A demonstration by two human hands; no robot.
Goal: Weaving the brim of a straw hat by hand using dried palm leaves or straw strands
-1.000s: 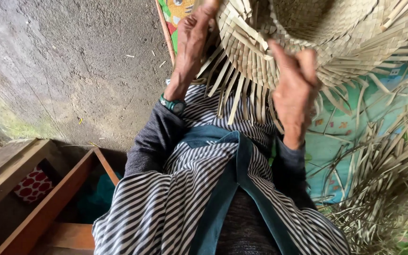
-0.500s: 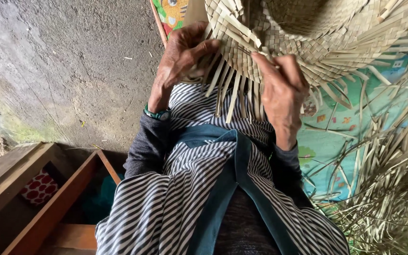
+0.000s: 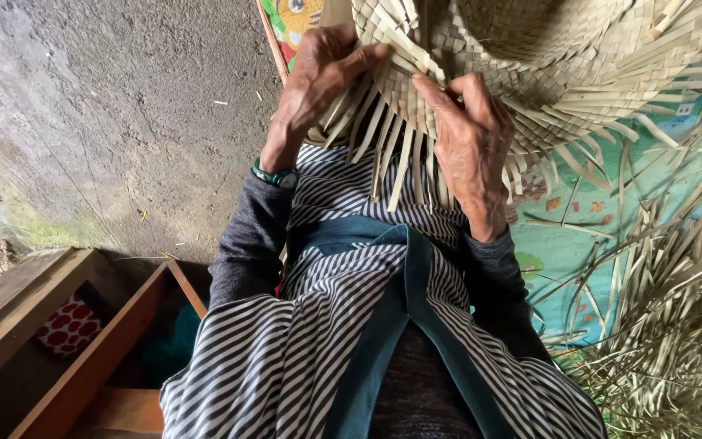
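Concrete floor (image 3: pixel 107 106) lies left of both hands. Left hand (image 3: pixel 322 77) and right hand (image 3: pixel 469 142) pinch loose strips at the hat (image 3: pixel 546 57) brim. Mat (image 3: pixel 587 236) and strip pile (image 3: pixel 668 325) lie right.

A half-woven hat (image 3: pixel 546 57) of pale, flat palm-leaf strips sits at the far side of the scene, above the person's lap, crown up and tilted. Its rounded crown and inner brim are tightly plaited in a checker pattern. Around the unfinished brim edge, loose strip ends (image 3: pixel 392 162) fan outward and hang down toward the striped clothing.
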